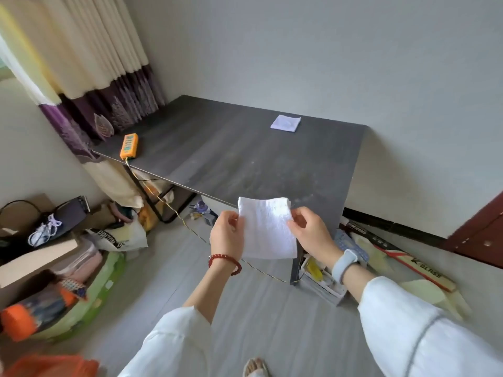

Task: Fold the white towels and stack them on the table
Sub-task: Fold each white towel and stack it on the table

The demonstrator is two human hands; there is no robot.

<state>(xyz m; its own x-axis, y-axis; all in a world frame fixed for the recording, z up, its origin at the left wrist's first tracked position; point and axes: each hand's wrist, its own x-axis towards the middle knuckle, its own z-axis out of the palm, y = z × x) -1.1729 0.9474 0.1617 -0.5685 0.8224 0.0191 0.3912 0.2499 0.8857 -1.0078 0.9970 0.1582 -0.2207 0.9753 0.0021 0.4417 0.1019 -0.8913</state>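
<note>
Towel (268,227) hangs before the table's (245,159) near edge, pinched at its sides by left hand (227,235) and right hand (310,232), likely to fold; one folded towel (285,122) lies far right.

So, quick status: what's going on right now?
Both hands, left and right, pinch a folded white towel in the air. One folded towel already on table. Nothing in the way.
</note>
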